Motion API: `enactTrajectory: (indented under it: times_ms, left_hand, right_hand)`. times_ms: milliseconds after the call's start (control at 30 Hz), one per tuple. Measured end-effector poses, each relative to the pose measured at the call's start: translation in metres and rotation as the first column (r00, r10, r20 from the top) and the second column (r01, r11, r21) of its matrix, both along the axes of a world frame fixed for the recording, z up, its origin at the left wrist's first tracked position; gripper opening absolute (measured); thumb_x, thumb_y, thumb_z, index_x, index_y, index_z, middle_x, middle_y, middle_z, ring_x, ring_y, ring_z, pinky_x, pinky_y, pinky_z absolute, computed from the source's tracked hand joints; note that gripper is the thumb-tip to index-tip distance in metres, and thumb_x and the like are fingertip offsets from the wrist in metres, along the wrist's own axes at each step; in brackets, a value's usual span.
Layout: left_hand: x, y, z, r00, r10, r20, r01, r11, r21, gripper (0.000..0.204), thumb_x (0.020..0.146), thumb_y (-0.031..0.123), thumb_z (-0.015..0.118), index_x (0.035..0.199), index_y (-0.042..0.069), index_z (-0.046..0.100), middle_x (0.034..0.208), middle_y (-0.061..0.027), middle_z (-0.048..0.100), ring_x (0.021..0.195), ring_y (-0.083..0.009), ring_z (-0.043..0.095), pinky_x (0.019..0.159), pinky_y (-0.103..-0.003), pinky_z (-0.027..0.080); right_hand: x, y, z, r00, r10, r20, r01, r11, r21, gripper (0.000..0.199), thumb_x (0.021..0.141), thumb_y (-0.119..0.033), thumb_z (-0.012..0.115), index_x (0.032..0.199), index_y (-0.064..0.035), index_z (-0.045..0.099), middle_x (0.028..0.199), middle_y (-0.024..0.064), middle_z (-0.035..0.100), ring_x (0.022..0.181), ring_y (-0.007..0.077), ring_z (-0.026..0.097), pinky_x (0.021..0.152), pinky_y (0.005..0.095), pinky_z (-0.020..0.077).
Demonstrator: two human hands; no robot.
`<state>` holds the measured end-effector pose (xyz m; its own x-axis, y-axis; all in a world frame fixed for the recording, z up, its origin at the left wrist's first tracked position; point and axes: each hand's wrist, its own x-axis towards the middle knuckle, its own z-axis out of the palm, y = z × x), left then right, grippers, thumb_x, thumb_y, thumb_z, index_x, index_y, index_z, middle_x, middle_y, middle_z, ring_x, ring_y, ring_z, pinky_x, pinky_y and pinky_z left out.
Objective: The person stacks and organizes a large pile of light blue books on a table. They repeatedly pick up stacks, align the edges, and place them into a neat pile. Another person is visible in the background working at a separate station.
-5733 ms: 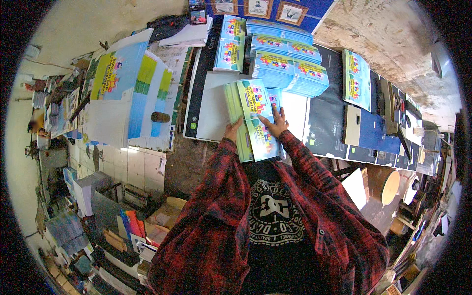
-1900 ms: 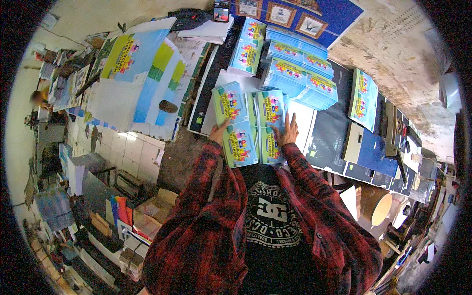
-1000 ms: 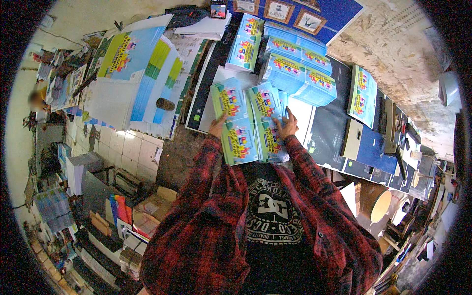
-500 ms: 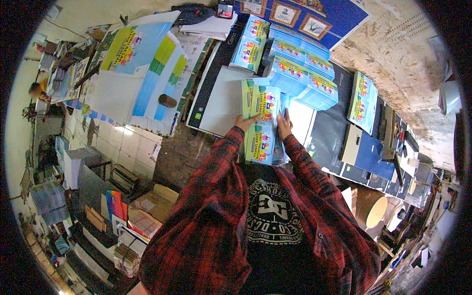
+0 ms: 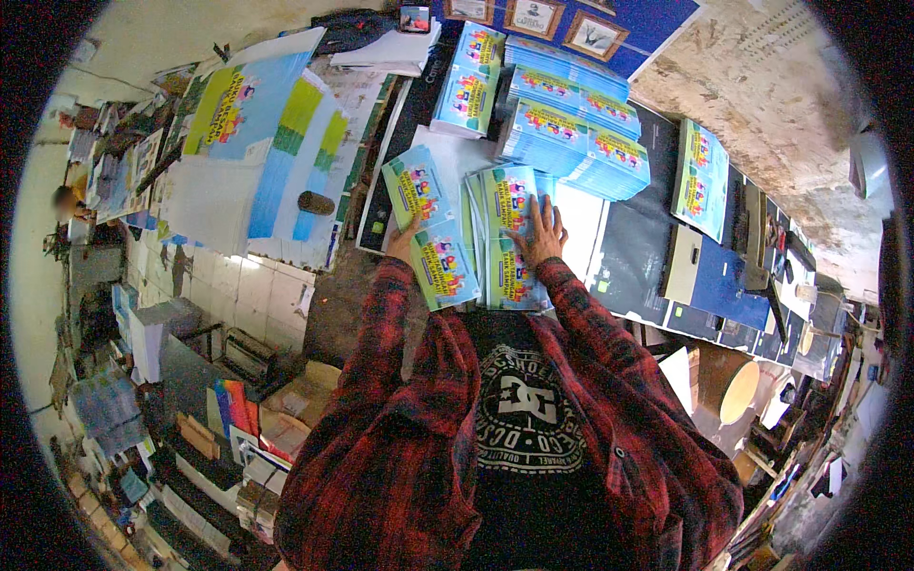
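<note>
My left hand grips the left edge of a long blue, green and yellow printed booklet, which is tilted leftward. Its fingers are partly hidden beneath the booklet. Just right of it, similar booklets lie on the table in front of my body. My right hand rests on their right edge, fingers spread and pointing away from me. Beyond the hands, tall stacks of matching booklets stand close together, with another stack to their left.
A further booklet stack sits at the right on the dark tabletop. On the left, large printed sheets lie in a pile with a small dark block on top. Framed pictures hang behind the table.
My left hand has moved left with a booklet, which now slants away from the others. My right hand has shifted from beside the booklets onto their right edge, fingers spread.
</note>
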<state>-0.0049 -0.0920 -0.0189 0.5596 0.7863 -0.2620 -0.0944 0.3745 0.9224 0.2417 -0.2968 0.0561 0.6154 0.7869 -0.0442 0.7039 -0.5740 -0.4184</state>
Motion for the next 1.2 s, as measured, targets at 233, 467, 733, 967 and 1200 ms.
enactTrajectory:
  times_ms: [233, 467, 733, 967, 1200]
  left_hand:
    - [0.044, -0.013, 0.074, 0.99, -0.134, 0.033, 0.135, 0.891, -0.433, 0.041, 0.081, 0.023, 0.073, 0.115, 0.005, 0.061, 0.106, -0.0061, 0.065, 0.087, -0.016, 0.063, 0.077, -0.031, 0.053]
    - [0.113, -0.078, 0.051, 0.956, -0.264, -0.125, 0.242, 0.957, -0.162, 0.054, 0.078, 0.041, 0.073, 0.112, 0.0, 0.062, 0.104, -0.0091, 0.066, 0.09, -0.0197, 0.063, 0.081, -0.035, 0.05]
    - [0.046, -0.037, -0.05, 0.86, -0.137, -0.491, 0.247, 0.955, 0.165, 0.078, 0.081, 0.064, 0.055, 0.118, -0.004, 0.057, 0.105, -0.0156, 0.064, 0.09, -0.0272, 0.064, 0.081, -0.036, 0.051]
    - [0.039, -0.034, 0.05, 0.873, -0.201, -0.445, 0.222, 0.975, -0.003, 0.056, 0.082, 0.055, 0.06, 0.104, 0.003, 0.063, 0.091, -0.0097, 0.066, 0.082, -0.0193, 0.063, 0.075, -0.035, 0.051]
    - [0.095, -0.103, 0.016, 0.435, -0.004, -0.901, 0.401, 0.896, 0.19, 0.1, 0.065, 0.064, 0.067, 0.139, 0.007, 0.031, 0.144, -0.0234, 0.028, 0.135, -0.0415, 0.022, 0.109, -0.052, 0.023]
  right_hand:
    - [0.001, 0.002, -0.01, 0.993, 0.094, 0.072, -0.088, 0.993, -0.079, 0.038, 0.091, -0.05, 0.047, 0.128, -0.0462, 0.049, 0.156, 0.0041, 0.007, 0.136, 0.0441, 0.016, 0.104, 0.0597, 0.0176]
    - [0.022, -0.002, 0.002, 0.948, 0.043, -0.315, -0.072, 0.994, -0.078, 0.073, 0.072, -0.067, 0.061, 0.123, -0.0153, 0.06, 0.156, -0.0003, 0.01, 0.14, 0.0377, 0.01, 0.104, 0.0632, 0.0087]
    - [0.015, 0.004, -0.01, 0.981, -0.004, -0.196, -0.006, 0.999, -0.047, 0.107, 0.07, -0.058, 0.069, 0.149, -0.0217, 0.008, 0.155, 0.0073, 0.012, 0.138, 0.0407, 0.015, 0.101, 0.0648, 0.0193]
    - [0.001, 0.001, -0.006, 0.959, -0.224, -0.174, 0.23, 0.973, 0.009, 0.113, 0.067, -0.051, 0.074, 0.148, -0.0124, 0.005, 0.153, 0.0171, 0.011, 0.138, 0.0368, 0.019, 0.1, 0.0629, 0.0243]
    - [0.055, -0.037, -0.054, 0.666, -0.222, -0.713, 0.44, 0.888, 0.134, 0.098, 0.075, -0.06, 0.065, 0.138, 0.0039, 0.028, 0.136, 0.0292, 0.035, 0.123, 0.033, 0.041, 0.094, 0.0437, 0.0394]
